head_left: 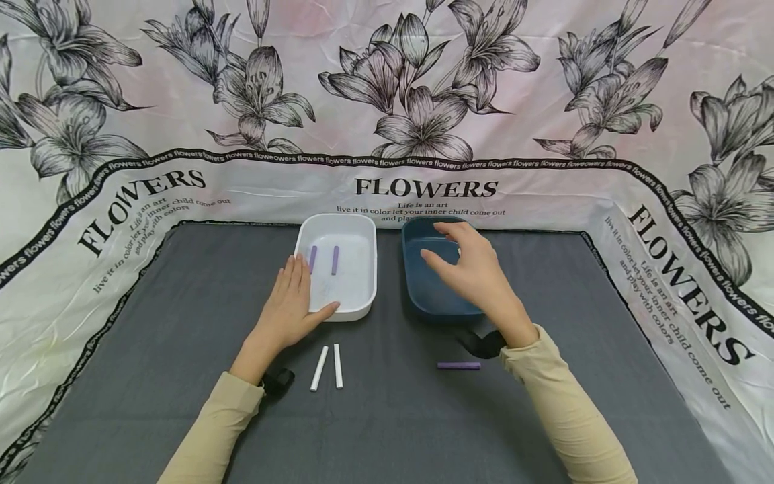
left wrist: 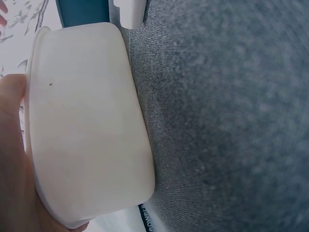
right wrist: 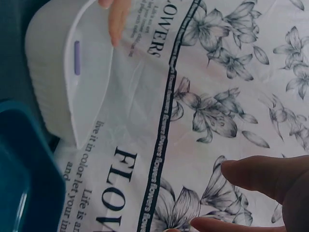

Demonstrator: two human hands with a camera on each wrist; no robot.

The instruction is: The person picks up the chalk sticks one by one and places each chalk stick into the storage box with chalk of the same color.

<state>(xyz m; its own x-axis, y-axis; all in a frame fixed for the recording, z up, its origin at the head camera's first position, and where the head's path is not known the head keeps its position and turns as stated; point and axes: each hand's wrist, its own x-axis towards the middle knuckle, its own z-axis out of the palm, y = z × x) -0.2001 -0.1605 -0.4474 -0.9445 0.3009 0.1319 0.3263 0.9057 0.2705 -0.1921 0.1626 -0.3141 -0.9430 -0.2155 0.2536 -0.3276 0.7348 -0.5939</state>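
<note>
My left hand (head_left: 293,299) rests along the left side of a white plastic tub (head_left: 361,312), fingers extended and thumb at its front rim. Two purple chalk sticks (head_left: 335,260) lie inside the tub. Over a dark blue tub (head_left: 417,299) hovers my right hand (head_left: 474,269), its thumb and fingers spread apart. In the right wrist view, nothing shows between that thumb (right wrist: 256,175) and the fingers. A small white spot appears beside the right hand in the head view; I cannot tell what it is.
Two white chalk sticks (head_left: 338,366) lie on the grey cloth (head_left: 375,430) in front of the white tub. Another purple chalk stick (head_left: 459,366) lies crosswise in front of the blue tub. Behind the tubs rises the flower-printed cloth (head_left: 272,185).
</note>
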